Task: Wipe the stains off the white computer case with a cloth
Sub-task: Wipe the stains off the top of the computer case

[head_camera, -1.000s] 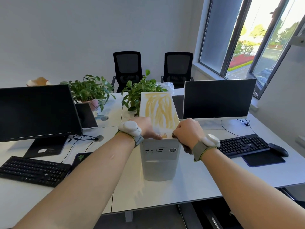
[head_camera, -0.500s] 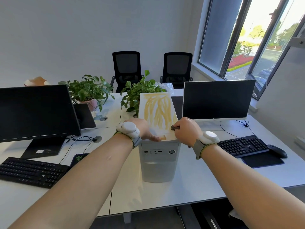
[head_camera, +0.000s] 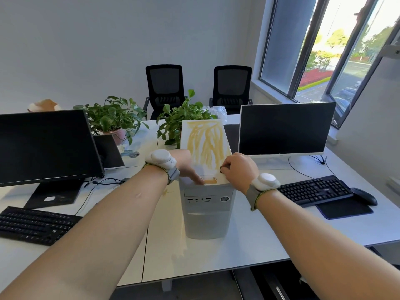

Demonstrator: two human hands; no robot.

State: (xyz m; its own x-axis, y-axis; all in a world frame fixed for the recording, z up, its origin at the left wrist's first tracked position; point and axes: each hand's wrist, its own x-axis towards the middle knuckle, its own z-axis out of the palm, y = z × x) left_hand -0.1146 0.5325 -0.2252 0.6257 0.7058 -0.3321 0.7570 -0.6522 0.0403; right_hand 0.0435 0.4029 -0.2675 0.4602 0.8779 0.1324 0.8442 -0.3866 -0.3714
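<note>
The white computer case [head_camera: 207,215] stands upright in the middle of the desk [head_camera: 249,245], its front panel facing me. Yellow-brown streaks of stain [head_camera: 205,144] cover most of its top, and a small orange mark sits near the front edge. My left hand [head_camera: 186,166] rests on the top's front left corner with the fingers laid flat along the front edge. My right hand [head_camera: 238,169] is curled at the top's right edge. It grips a dark cloth [head_camera: 222,169], of which only a small bit shows at the fingertips.
A black monitor [head_camera: 43,146] and keyboard [head_camera: 32,225] stand on the left. A white-framed monitor [head_camera: 285,128], black keyboard [head_camera: 313,190] and mouse [head_camera: 363,195] are on the right. Two potted plants [head_camera: 181,122] sit behind the case, with two black chairs [head_camera: 164,85] beyond.
My right hand has slid from the case's front right corner a little further back along the top's right edge. The left hand has stayed on the front left corner.
</note>
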